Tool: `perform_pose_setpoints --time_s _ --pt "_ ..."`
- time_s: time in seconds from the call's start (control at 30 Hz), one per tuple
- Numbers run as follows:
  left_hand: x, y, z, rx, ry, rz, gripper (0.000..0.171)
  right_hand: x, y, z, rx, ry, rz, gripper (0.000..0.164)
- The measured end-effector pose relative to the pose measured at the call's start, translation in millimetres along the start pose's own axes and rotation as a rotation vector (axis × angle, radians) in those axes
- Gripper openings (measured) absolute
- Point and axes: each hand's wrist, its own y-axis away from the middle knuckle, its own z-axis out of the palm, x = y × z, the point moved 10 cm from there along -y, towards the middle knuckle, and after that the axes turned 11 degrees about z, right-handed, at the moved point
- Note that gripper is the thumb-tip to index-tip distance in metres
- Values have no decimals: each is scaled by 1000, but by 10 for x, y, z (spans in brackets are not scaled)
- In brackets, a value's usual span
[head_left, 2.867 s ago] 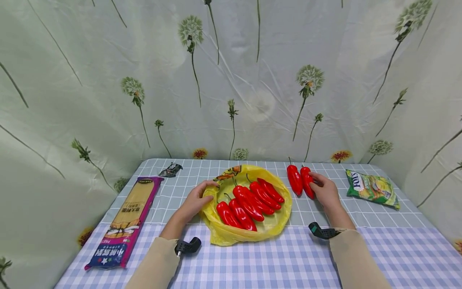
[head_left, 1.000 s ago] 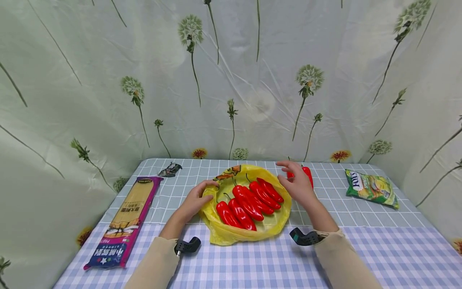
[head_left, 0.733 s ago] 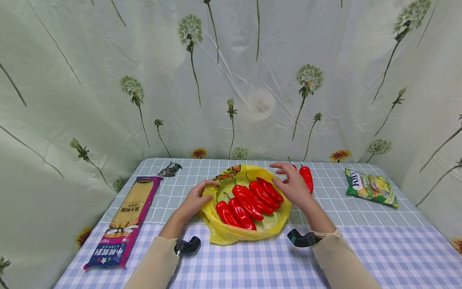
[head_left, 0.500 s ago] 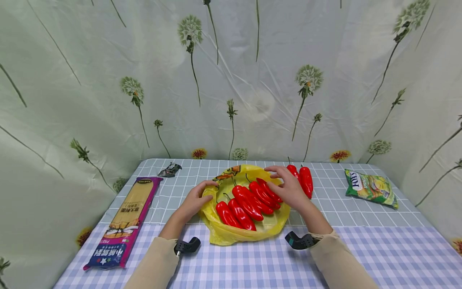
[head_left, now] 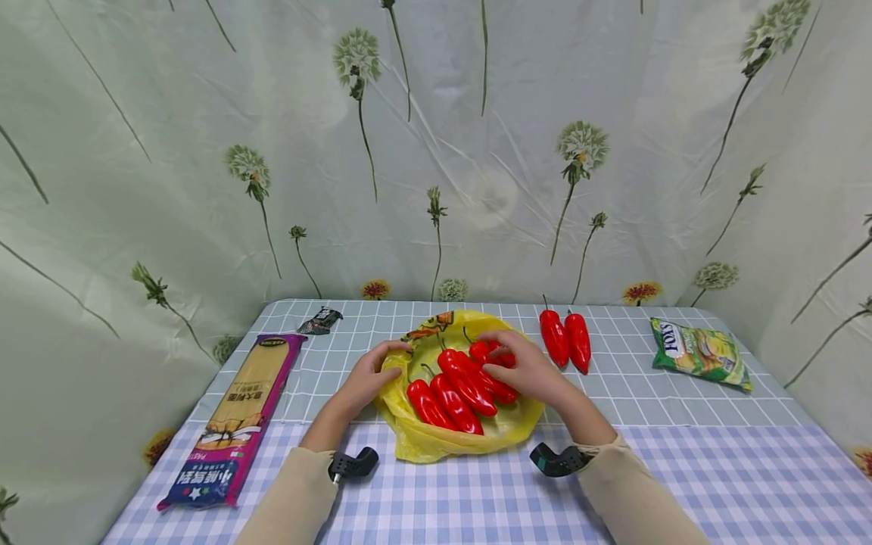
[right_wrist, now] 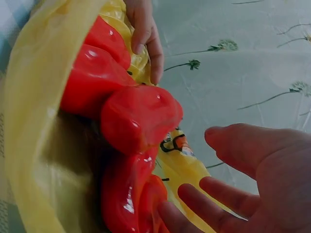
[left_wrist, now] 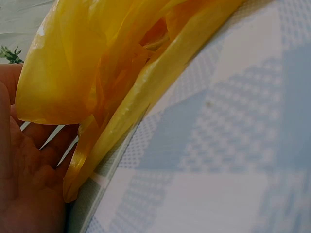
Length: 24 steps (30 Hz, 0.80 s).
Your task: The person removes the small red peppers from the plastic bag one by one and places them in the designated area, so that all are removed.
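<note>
A yellow plastic bag stands on the table with its mouth spread wide and its rim rolled down. Several glossy red peppers lie side by side inside. At the bag's left rim my left hand holds the plastic, fingers behind the fold in the left wrist view. My right hand reaches over the right side of the bag, thumb and fingers spread apart, partly covering the rightmost peppers. In the right wrist view those fingers are beside the peppers, gripping nothing.
Behind the bag to the right, two more red peppers lie on the table. A green FOX'S packet is farther right. A long pasta packet lies at left, with a small black wrapper near the back edge. A curtain hangs behind.
My right hand has left the two peppers beside the bag and moved left and toward me, over the peppers in the bag. My left hand stays at the rim.
</note>
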Motion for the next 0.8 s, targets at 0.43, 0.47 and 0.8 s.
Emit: perform_pose_setpoints --time_s 0.43,0.47,0.8 --pt "4 4 -3 -1 -7 6 43 -27 24 225 -52 81 -16 58" --pt "5 5 -4 -1 -8 7 43 -24 27 240 -53 84 -9 58" --pt "4 0 0 -3 -10 -4 42 -34 45 299 -43 156 2 66"
